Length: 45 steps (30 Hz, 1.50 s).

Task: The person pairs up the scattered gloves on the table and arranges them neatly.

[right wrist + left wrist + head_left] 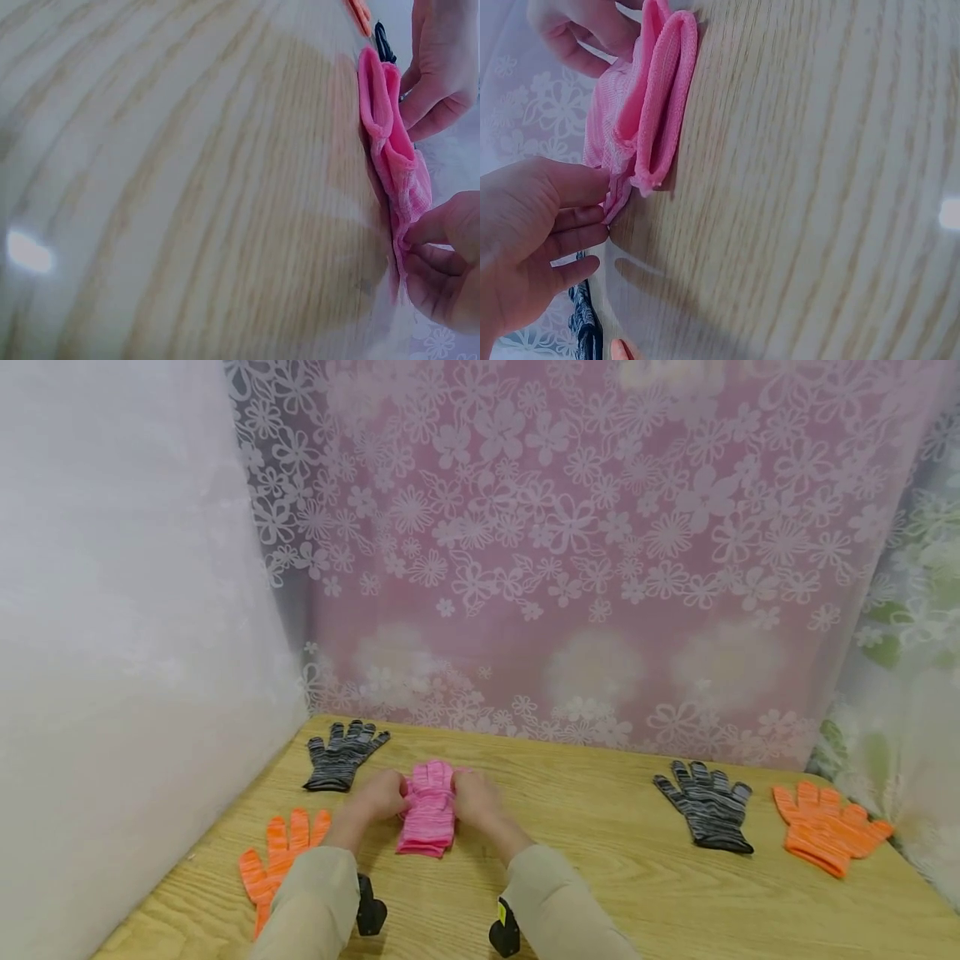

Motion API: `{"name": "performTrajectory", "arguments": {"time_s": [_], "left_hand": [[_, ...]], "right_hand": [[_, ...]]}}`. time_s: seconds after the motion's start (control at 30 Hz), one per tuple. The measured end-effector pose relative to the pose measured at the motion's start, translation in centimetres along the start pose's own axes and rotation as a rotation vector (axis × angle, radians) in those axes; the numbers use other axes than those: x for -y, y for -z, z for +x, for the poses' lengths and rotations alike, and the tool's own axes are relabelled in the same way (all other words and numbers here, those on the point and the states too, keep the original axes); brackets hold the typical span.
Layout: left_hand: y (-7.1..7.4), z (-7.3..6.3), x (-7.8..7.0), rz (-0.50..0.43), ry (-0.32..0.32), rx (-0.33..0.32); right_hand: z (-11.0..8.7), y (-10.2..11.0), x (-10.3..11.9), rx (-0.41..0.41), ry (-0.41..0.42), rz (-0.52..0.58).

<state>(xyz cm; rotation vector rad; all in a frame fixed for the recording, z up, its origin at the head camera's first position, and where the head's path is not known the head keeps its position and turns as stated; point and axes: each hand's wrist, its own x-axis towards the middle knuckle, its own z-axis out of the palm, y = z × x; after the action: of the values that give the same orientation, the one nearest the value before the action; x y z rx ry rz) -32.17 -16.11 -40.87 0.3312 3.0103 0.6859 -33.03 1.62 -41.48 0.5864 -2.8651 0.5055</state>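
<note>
Two orange gloves (825, 829) and two grey gloves (714, 810) flank pink gloves (427, 818), which left fingers (577, 183) and right fingers (436, 226) pinch.

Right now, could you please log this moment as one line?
left hand: pinches pink gloves | right hand: pinches same, opposite side | on table: orange gloves, gray gloves

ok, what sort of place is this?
Looks like a makeshift indoor work booth: a wood-grain table screened by a pink floral curtain behind and a whitish sheet on the left. Exact setting unclear.
</note>
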Motion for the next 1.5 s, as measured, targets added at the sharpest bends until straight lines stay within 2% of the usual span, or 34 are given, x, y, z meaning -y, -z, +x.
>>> {"name": "performTrajectory", "arguments": {"time_s": [0.23, 0.33, 0.5, 0.6, 0.67, 0.73, 0.87, 0.97, 1.1, 1.33, 1.5], "left_hand": [[-0.1, 0.2, 0.0, 0.004, 0.007, 0.0], [-0.1, 0.1, 0.1, -0.006, 0.017, 0.01], [-0.1, 0.0, 0.0, -0.016, 0.008, 0.011], [-0.1, -0.2, 0.1, -0.014, -0.005, 0.007], [-0.2, -0.2, 0.2, -0.015, -0.014, 0.006], [-0.1, -0.2, 0.3, -0.012, -0.023, 0.003], [-0.1, -0.1, 0.5, -0.014, -0.028, 0.0], [0.0, 0.0, 0.5, -0.015, -0.035, -0.004], [-0.1, 0.2, 0.5, -0.017, -0.049, -0.003], [0.0, 0.4, 0.7, -0.01, -0.045, -0.006], [0.0, 0.2, 0.6, -0.002, -0.04, 0.001]], "right_hand": [[-0.2, 0.8, 0.3, -0.069, 0.044, 0.052], [-0.3, 1.0, 0.5, -0.082, 0.053, 0.016], [-0.9, 0.7, 0.4, 0.038, 0.037, -0.12], [-1.4, 0.7, 0.4, 0.056, 0.055, -0.196], [-1.5, 0.9, 0.6, 0.043, 0.106, -0.226], [-1.7, 1.4, 0.9, 0.06, 0.197, -0.231], [-2.0, 2.0, 1.9, 0.197, 0.395, -0.177], [-2.4, 1.6, 2.4, 0.26, 0.456, -0.169], [-2.7, 0.9, 2.7, 0.25, 0.45, -0.18], [-2.7, 1.3, 3.1, 0.256, 0.4, -0.063], [-2.9, 1.4, 3.0, 0.268, 0.372, -0.05]]}}
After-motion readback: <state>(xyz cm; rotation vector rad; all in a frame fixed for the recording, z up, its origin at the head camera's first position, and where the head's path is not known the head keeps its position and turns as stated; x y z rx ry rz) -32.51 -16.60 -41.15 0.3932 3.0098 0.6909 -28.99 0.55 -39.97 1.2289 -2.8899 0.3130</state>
